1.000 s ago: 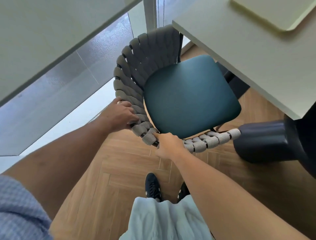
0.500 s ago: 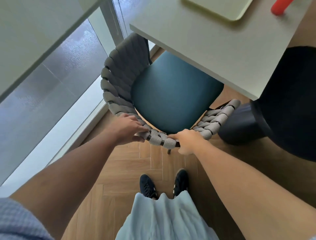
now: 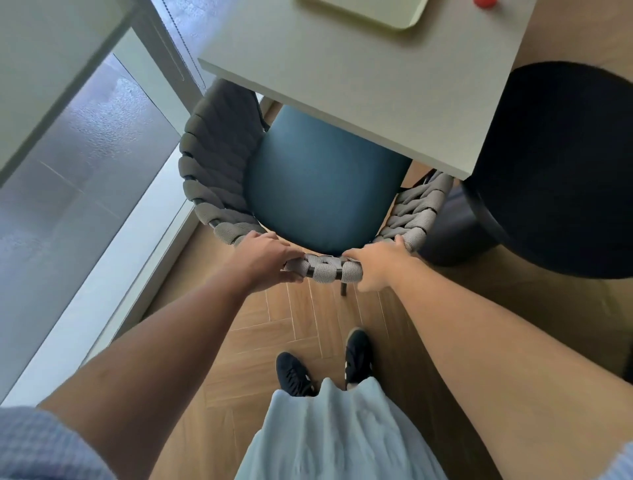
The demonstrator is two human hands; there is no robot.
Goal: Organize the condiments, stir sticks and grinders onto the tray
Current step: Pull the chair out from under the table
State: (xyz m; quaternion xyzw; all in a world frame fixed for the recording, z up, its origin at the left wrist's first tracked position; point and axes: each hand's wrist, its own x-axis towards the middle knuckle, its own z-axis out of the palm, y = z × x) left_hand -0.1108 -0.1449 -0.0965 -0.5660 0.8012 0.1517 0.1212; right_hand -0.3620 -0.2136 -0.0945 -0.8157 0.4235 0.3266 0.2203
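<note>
A pale green tray point(image 3: 370, 15) lies on the light table point(image 3: 376, 96) at the top of the view, only its near corner showing. A small red object point(image 3: 483, 2) sits on the table at the top edge, to the tray's right. Below the table stands a chair point(image 3: 318, 192) with a teal seat and a grey woven-rope back. My left hand point(image 3: 263, 260) grips the back rail on the left. My right hand point(image 3: 380, 263) grips the same rail on the right. The seat is partly under the table.
A dark round stool or table point(image 3: 561, 171) stands at the right, with a dark cylindrical base point(image 3: 452, 236) beside the chair. A frosted glass wall point(image 3: 78, 164) and white sill run along the left. The floor is wooden herringbone; my dark shoes point(image 3: 325, 370) stand behind the chair.
The chair has turned and slid further under the table, with both hands on its back rail. My hands have shifted toward the middle of the rail, and more of the tabletop shows.
</note>
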